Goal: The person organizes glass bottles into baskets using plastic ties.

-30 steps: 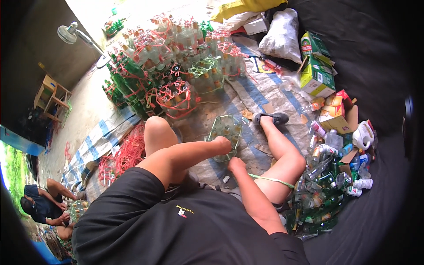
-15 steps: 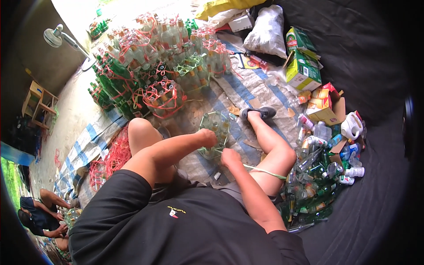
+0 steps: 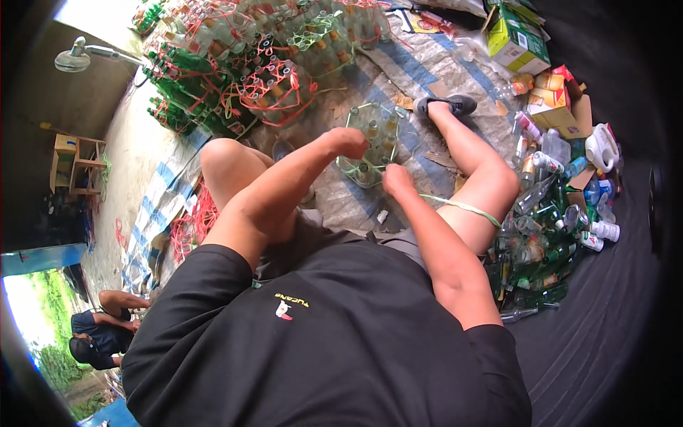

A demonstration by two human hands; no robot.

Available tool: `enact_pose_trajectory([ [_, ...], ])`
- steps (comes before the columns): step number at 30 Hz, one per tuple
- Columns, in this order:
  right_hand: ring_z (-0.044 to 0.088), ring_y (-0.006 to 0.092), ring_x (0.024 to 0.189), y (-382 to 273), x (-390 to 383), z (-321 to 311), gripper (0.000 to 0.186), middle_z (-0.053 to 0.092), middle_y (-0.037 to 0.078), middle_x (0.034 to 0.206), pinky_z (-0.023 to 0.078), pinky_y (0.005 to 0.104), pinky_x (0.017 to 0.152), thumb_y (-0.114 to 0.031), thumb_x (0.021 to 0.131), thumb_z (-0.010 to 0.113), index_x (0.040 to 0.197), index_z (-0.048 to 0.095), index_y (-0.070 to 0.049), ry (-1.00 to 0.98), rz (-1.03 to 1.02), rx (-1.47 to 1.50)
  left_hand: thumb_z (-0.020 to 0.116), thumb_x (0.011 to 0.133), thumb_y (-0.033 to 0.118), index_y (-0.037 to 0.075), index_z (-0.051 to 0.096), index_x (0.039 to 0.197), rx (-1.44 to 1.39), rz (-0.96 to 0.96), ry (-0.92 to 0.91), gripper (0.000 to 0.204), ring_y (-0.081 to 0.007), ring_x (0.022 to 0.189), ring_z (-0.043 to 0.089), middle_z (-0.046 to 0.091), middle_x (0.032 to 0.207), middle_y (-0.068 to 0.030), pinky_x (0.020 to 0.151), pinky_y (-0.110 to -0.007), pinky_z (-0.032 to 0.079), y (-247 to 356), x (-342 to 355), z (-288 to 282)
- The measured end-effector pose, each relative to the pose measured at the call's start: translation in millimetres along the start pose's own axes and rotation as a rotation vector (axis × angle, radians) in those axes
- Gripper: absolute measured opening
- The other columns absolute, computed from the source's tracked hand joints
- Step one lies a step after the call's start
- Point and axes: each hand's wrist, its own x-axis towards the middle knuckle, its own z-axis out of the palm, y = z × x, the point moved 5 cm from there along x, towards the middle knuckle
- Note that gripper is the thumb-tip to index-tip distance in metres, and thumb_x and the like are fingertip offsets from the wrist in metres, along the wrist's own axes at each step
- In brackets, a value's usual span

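Observation:
A small cluster of clear glass bottles [image 3: 373,135] stands upright on the ground sheet between my legs, with pale green strap around its edge. My left hand [image 3: 351,144] is closed over the near left side of the cluster; whatever its fingers grip is hidden. Close to the cluster's near right edge, my right hand [image 3: 398,179] is closed on a pale green plastic strap [image 3: 466,207], whose length runs from behind the wrist across my right thigh.
Strapped bundles of clear bottles [image 3: 213,35] and green bottles [image 3: 181,82] stand at the far left. Loose bottles [image 3: 533,249] pile up beside my right leg, below cardboard boxes [image 3: 558,103]. Red strapping [image 3: 203,220] lies by my left knee. Another person [image 3: 103,331] sits at the left.
The view has shifted, so the scene sits higher and further right. Both hands stay closed at the bottle cluster, slightly further apart.

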Motion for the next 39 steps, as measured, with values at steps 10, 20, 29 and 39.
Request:
enact_pose_trajectory([
  [10, 0.066, 0.0383, 0.098, -25, -43, -31, 0.023, 0.068, 0.022, 0.102, 0.052, 0.0471, 0.084, -0.013, 0.083, 0.053, 0.094, 0.069, -0.002, 0.004, -0.132, -0.130, 0.065, 0.072, 0.021, 0.008, 0.071, 0.097, -0.551, 0.018, -0.038, 0.028, -0.0236, 0.080, 0.066, 0.070, 0.085, -0.0092, 0.069, -0.037, 0.050, -24, 6, 13],
  [20, 0.064, 0.0361, 0.106, -39, -35, -18, 0.028, 0.066, 0.022, 0.112, 0.051, 0.0444, 0.091, -0.012, 0.085, 0.052, 0.104, 0.070, -0.003, -0.168, -0.042, -0.074, 0.062, 0.084, 0.024, 0.008, 0.061, 0.092, -0.867, -0.124, 0.007, 0.018, -0.0132, 0.061, 0.062, 0.065, 0.077, -0.0031, 0.051, -0.032, 0.046, -12, -8, -2],
  [29, 0.062, 0.0390, 0.106, -32, -30, -18, 0.027, 0.066, 0.021, 0.109, 0.050, 0.0472, 0.090, -0.016, 0.087, 0.048, 0.105, 0.067, -0.009, -0.004, -0.054, 0.092, 0.060, 0.086, 0.022, 0.007, 0.059, 0.095, -0.502, 0.122, 0.437, 0.018, -0.0385, 0.081, 0.061, 0.064, 0.083, -0.0182, 0.071, -0.046, 0.048, -17, -9, -3],
  [39, 0.061, 0.0415, 0.105, -21, -15, -1, 0.029, 0.065, 0.023, 0.109, 0.048, 0.0498, 0.089, -0.028, 0.091, 0.049, 0.106, 0.067, -0.010, 0.014, -0.032, 0.209, 0.059, 0.085, 0.019, 0.005, 0.058, 0.090, -0.469, 0.207, 0.530, 0.014, -0.0393, 0.079, 0.060, 0.063, 0.080, -0.0181, 0.069, -0.046, 0.047, -20, -4, -8],
])
